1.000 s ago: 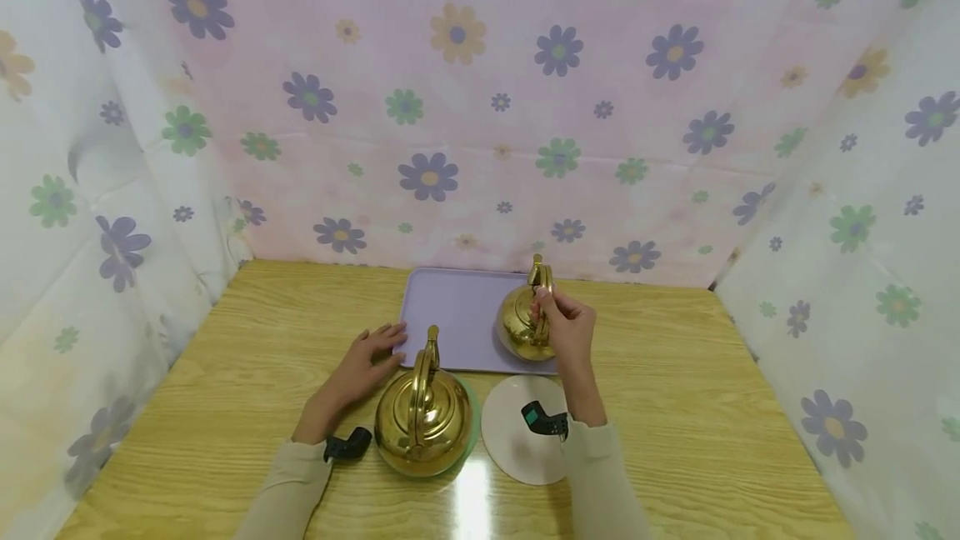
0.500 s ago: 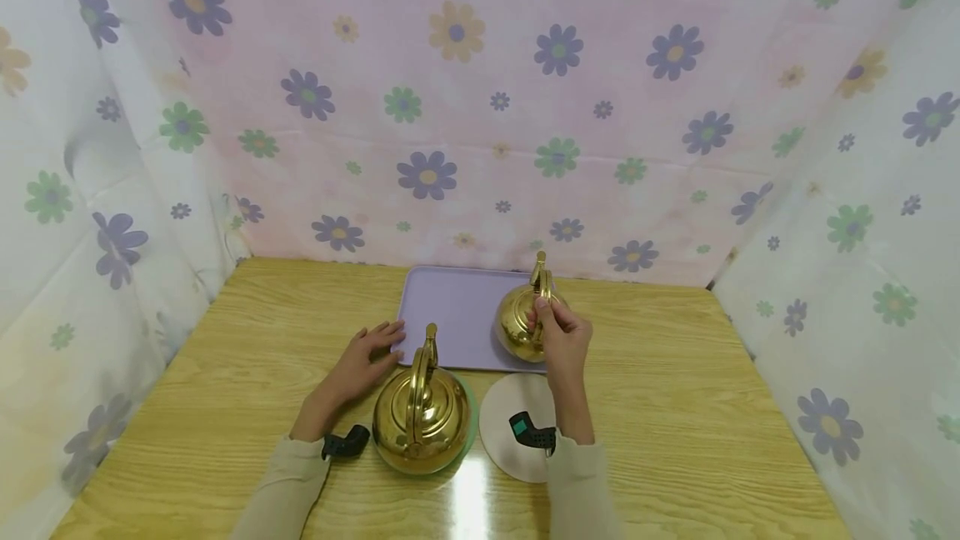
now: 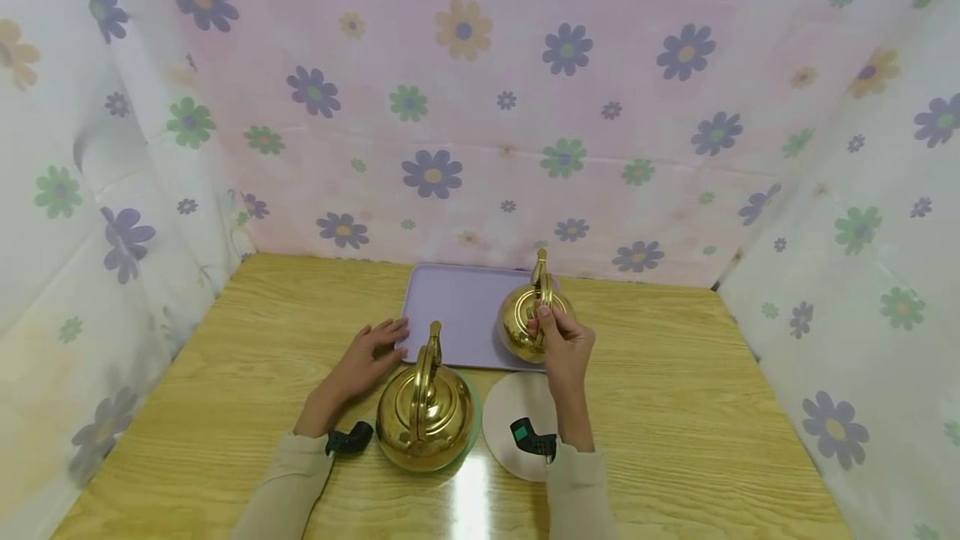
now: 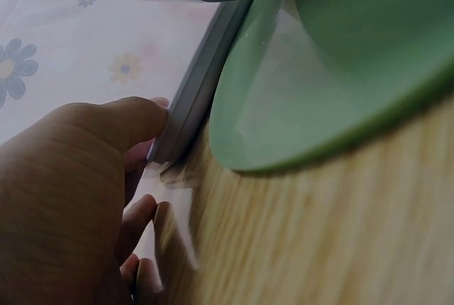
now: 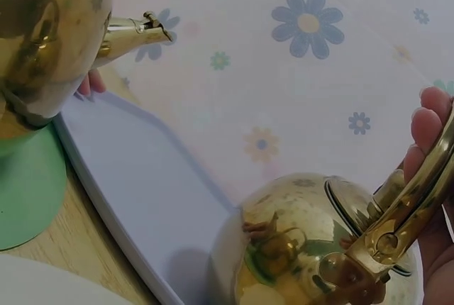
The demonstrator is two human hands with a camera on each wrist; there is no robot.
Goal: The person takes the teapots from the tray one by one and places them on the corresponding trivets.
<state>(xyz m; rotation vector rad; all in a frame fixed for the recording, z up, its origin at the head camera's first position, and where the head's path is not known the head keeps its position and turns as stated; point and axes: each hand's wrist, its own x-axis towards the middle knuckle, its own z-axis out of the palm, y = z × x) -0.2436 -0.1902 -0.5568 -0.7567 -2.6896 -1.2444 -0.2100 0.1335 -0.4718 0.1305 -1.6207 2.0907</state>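
Observation:
A smaller gold kettle point(image 3: 517, 325) is at the right end of the lilac tray point(image 3: 450, 307), its spout pointing to the back. My right hand point(image 3: 567, 348) grips its handle point(image 5: 418, 209), fingers curled round the bar. The kettle's base is hidden, so I cannot tell whether it touches the tray. A larger gold kettle point(image 3: 423, 432) stands upright on a round green mat point(image 4: 333, 92), nearer to me. My left hand point(image 3: 366, 358) lies beside that kettle, fingers spread at the tray's left edge. In the left wrist view its thumb point(image 4: 135, 120) touches the tray's rim.
A round pale mat point(image 3: 517, 423) lies right of the green one, partly under my right wrist. The wooden table point(image 3: 675, 407) extends to both sides. Flowered cloth point(image 3: 480, 107) hangs behind the table and along both sides.
My right wrist and forearm have swung slightly left, and the smaller kettle has turned a little with my grip. My left hand and the larger kettle have stayed put.

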